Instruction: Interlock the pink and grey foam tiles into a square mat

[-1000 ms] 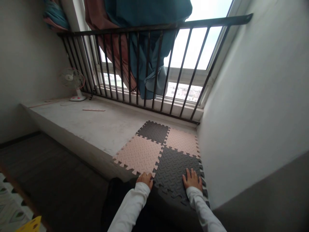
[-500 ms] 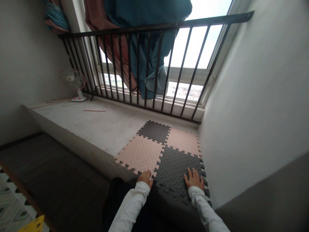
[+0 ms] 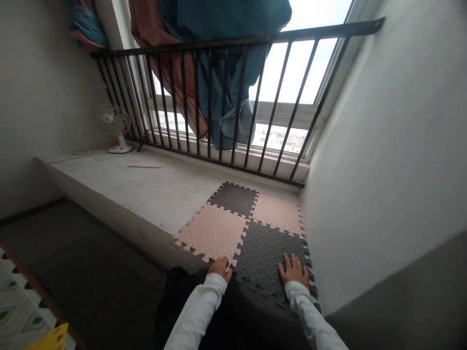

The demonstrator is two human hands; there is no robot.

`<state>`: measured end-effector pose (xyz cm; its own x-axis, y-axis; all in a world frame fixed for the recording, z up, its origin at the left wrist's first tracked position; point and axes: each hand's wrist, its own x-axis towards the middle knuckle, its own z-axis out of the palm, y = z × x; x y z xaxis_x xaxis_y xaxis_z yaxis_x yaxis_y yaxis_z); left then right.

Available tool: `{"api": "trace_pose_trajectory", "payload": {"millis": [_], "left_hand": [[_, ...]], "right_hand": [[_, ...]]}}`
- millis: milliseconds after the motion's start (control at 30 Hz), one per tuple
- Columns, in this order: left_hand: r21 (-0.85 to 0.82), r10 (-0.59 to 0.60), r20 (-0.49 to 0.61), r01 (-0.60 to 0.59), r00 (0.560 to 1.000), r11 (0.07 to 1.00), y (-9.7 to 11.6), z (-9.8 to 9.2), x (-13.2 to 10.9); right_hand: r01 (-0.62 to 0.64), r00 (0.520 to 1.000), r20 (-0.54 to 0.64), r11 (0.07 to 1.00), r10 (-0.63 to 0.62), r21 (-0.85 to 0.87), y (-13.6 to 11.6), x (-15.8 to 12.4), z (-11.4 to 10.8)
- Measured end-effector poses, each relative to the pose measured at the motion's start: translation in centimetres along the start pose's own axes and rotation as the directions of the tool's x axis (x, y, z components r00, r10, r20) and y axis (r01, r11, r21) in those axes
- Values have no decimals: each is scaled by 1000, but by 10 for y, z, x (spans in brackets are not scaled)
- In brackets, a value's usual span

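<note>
Interlocking foam mat tiles lie on a concrete ledge (image 3: 146, 189) by the window. Two are pink (image 3: 211, 232) and two dark grey (image 3: 268, 250), set in a checker pattern. My right hand (image 3: 293, 271) rests flat on the near dark grey tile with its fingers spread. My left hand (image 3: 220, 268) presses on the near edge where the pink tile meets the dark one, fingers curled down. Another dark piece (image 3: 255, 301) hangs over the ledge front below my hands. Both arms wear white sleeves.
A black metal railing (image 3: 226, 97) runs along the window behind the ledge, with teal and red curtains bunched over it. A small fan (image 3: 111, 126) and a thin stick (image 3: 144, 166) sit at the ledge's far left. A white wall closes the right side.
The view has shifted slightly. Both hands stay pressed on the near tiles in almost the same place.
</note>
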<state>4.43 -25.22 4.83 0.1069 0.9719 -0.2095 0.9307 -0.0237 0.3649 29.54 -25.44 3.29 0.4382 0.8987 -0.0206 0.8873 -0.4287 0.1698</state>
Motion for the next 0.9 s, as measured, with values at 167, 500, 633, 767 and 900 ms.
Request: {"api": "trace_pose_trajectory", "payload": {"millis": [167, 500, 633, 767, 900], "left_hand": [[-15, 3, 3, -3, 1000, 1000, -2, 2, 3], [-32, 19, 11, -18, 1000, 999, -6, 6, 7], [-29, 20, -5, -20, 1000, 999, -7, 7, 7], [-22, 19, -20, -19, 1000, 1000, -7, 8, 6], [-1, -4, -90, 4, 996, 1000, -2, 5, 4]], "right_hand": [[3, 1000, 11, 1000, -3, 12, 0, -1, -3], [8, 1000, -16, 1000, -8, 19, 0, -1, 2], [7, 1000, 3, 1000, -7, 24, -1, -1, 0], [-2, 1000, 10, 1000, 2, 17, -1, -1, -2], [-1, 1000, 11, 1000, 0, 20, -1, -1, -1]]}}
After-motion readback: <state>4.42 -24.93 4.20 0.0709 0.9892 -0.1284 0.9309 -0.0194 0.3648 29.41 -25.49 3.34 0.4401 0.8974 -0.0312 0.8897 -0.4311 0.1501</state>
